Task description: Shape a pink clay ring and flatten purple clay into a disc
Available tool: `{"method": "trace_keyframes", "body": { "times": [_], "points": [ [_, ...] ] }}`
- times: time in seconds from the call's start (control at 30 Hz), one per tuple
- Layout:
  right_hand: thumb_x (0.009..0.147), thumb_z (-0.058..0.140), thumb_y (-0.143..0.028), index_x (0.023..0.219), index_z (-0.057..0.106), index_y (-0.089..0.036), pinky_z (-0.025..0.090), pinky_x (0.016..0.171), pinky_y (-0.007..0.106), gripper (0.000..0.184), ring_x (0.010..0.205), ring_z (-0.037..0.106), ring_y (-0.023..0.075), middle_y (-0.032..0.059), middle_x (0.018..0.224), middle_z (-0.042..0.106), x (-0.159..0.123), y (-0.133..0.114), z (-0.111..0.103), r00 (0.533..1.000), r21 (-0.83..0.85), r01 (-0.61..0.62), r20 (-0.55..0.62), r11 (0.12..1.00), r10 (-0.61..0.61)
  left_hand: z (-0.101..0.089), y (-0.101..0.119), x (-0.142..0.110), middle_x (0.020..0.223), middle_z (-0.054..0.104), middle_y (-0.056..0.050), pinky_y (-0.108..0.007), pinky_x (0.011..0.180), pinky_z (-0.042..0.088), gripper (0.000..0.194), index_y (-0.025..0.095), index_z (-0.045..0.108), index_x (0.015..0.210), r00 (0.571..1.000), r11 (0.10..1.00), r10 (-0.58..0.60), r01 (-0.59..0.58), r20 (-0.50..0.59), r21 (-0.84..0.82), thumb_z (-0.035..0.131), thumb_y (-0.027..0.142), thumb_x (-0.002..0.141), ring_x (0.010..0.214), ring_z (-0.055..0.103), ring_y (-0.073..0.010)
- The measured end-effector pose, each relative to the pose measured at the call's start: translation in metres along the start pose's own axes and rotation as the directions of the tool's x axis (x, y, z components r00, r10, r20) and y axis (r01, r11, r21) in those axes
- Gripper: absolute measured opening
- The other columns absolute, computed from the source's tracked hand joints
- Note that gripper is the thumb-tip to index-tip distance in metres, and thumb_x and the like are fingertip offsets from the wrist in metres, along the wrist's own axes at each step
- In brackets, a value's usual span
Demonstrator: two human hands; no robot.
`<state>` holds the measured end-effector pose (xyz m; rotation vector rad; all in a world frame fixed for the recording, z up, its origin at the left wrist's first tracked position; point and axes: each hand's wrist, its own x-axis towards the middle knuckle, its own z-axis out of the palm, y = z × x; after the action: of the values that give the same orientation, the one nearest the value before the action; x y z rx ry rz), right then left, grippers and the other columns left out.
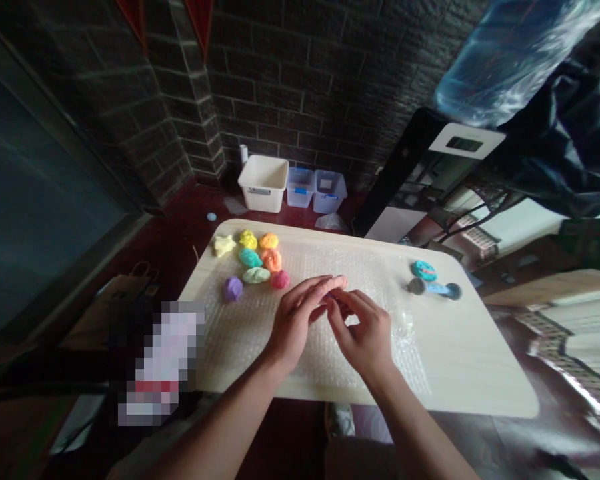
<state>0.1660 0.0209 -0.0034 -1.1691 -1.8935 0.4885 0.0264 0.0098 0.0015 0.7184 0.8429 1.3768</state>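
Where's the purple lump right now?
Head view, left side of the table: the purple lump sits on the bubble wrap, just left of the pale green lump.

Dark held piece (332, 296) — mostly hidden

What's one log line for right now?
left hand: meeting right hand | over: bubble wrap | between: mostly hidden | colourful lumps: left side of table

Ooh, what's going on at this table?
Someone's left hand and right hand meet above the bubble wrap, fingertips close together; whatever is between them is too hidden to name. Colourful lumps sit on the left of the table. On the right are a teal lump and a round-ended bar.
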Motion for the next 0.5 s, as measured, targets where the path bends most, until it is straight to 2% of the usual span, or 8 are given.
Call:
{"method": "trace_keyframes", "body": {
  "times": [0.3,0.5],
  "points": [
    [0.097,0.063,-0.023,0.114,0.076,-0.016,0.055,0.062,0.031,0.022,0.065,0.065,0.0161,0.004,0.082,0.069,-0.0012,-0.001,-0.0022,0.998,-0.032,0.044,0.035,0.999,-0.043,-0.0011,-0.0029,0.0012,0.137,0.074,-0.011,-0.028,0.095,0.053,0.027,0.022,0.083,0.117,1.0,1.0,0.021,-0.021,0.005,-0.002,0.067,0.036,0.1,0.13,0.066,-0.0284],
    [0.096,0.063,-0.022,0.113,0.076,-0.017,0.057,0.065,0.032,0.021,0.068,0.068,0.0167,0.0057,0.086,0.073,-0.001,-0.0013,-0.0024,0.998,-0.03,0.047,0.051,0.998,-0.046,-0.0023,-0.0059,0.002,0.134,0.076,-0.013,-0.032,0.098,0.054,0.028,0.022,0.083,0.118,0.999,0.999,0.041,-0.041,-0.005,-0.029,0.069,0.036,0.098,0.129,0.067,-0.0301]
  ]
}}
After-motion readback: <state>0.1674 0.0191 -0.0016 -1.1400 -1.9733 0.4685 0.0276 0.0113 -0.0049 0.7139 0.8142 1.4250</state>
